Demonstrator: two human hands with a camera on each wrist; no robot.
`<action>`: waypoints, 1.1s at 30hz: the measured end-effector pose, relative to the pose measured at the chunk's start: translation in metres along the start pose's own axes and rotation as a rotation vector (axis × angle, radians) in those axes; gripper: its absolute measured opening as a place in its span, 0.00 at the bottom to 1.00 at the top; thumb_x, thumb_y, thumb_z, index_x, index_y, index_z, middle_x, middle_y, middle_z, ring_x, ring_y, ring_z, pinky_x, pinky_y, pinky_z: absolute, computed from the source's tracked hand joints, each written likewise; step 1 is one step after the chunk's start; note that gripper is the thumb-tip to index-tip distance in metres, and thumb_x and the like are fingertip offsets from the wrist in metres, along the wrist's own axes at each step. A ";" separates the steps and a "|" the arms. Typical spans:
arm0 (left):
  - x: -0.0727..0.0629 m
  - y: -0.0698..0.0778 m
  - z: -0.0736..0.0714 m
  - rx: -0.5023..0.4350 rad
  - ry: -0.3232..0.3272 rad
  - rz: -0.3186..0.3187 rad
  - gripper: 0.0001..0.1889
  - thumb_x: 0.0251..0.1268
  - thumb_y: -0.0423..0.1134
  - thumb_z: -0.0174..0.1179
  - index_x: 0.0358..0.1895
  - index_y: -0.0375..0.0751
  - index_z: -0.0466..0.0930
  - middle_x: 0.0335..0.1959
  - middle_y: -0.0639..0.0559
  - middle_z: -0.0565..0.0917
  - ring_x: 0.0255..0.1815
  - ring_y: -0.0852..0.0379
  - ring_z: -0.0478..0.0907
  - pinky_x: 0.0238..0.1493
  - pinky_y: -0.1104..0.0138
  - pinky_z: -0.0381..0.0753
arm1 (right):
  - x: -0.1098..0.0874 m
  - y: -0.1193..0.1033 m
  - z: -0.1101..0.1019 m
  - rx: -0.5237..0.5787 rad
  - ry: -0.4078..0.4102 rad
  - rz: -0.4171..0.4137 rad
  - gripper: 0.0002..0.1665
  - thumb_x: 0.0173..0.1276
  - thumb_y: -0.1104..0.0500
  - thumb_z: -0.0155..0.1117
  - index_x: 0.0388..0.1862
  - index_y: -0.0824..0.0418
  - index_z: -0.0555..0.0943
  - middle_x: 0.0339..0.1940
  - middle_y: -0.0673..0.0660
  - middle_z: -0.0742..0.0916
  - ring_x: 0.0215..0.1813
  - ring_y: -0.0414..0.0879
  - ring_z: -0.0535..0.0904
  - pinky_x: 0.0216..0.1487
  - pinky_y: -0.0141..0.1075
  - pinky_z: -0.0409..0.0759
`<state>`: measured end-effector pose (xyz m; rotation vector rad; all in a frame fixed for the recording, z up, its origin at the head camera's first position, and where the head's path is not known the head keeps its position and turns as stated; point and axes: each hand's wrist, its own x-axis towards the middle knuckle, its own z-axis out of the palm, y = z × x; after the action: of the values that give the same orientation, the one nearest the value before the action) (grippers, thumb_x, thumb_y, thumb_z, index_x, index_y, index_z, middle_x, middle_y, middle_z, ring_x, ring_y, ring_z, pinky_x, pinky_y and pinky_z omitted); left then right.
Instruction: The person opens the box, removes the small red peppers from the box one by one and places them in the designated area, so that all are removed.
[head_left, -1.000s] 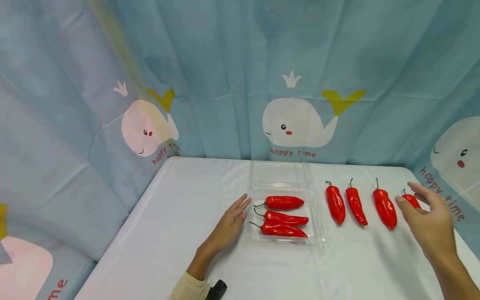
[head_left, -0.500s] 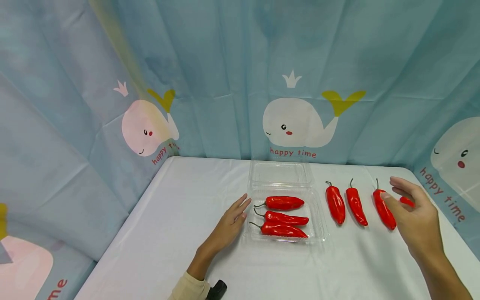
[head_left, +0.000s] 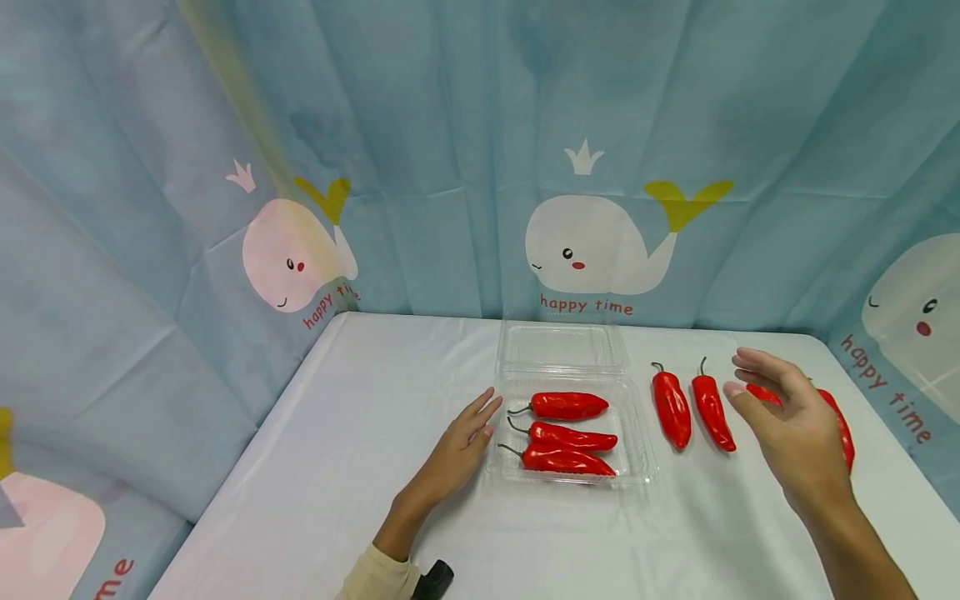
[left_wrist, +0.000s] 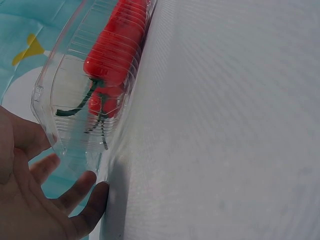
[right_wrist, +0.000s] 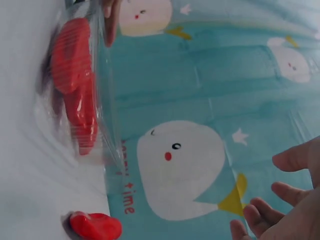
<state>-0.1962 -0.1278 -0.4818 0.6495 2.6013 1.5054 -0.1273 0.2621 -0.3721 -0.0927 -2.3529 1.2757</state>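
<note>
A clear plastic box (head_left: 636,417) lies with its lid (head_left: 561,346) folded back. Inside are three red chili peppers (head_left: 568,406), their stems to the left. My left hand (head_left: 456,454) is at the box's left side; its thumb meets the box edge in the left wrist view, with the fingers spread. Over the row of loose peppers hovers my right hand (head_left: 798,429), holding nothing, fingers spread in the right wrist view. It partly hides a red pepper (head_left: 763,392) and another pepper (head_left: 843,433) behind it. Left of it lie a pepper (head_left: 671,408) and a slimmer pepper (head_left: 712,412).
White cloth covers the table (head_left: 300,475). A blue curtain (head_left: 450,167) with whale prints hangs along the back and both sides. At the left wrist, a black object (head_left: 433,578) sits beside the beige sleeve (head_left: 378,575).
My right hand has moved left along the loose peppers, uncovering part of the rightmost one and covering part of its neighbour. The left hand and the box have stayed still.
</note>
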 end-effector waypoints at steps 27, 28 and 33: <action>0.001 -0.002 0.000 0.006 0.003 0.026 0.26 0.85 0.32 0.47 0.82 0.37 0.64 0.87 0.40 0.57 0.87 0.36 0.50 0.82 0.36 0.53 | -0.007 -0.031 0.032 0.173 -0.157 -0.102 0.34 0.78 0.61 0.66 0.79 0.60 0.70 0.70 0.56 0.77 0.67 0.41 0.74 0.53 0.19 0.81; 0.001 -0.002 0.000 0.005 0.002 0.025 0.26 0.86 0.32 0.47 0.82 0.37 0.64 0.87 0.40 0.57 0.87 0.36 0.50 0.82 0.36 0.53 | -0.007 -0.032 0.033 0.174 -0.162 -0.102 0.34 0.78 0.61 0.66 0.79 0.60 0.70 0.70 0.56 0.77 0.67 0.41 0.74 0.53 0.19 0.81; 0.000 -0.001 -0.001 -0.003 -0.005 0.008 0.26 0.86 0.33 0.47 0.82 0.38 0.64 0.87 0.43 0.56 0.88 0.39 0.49 0.83 0.38 0.52 | -0.007 -0.036 0.039 0.195 -0.190 -0.110 0.32 0.79 0.61 0.65 0.79 0.61 0.71 0.70 0.56 0.78 0.66 0.42 0.75 0.55 0.19 0.80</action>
<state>-0.1971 -0.1284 -0.4823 0.6634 2.5958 1.5076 -0.1318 0.2092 -0.3639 0.2255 -2.3362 1.5084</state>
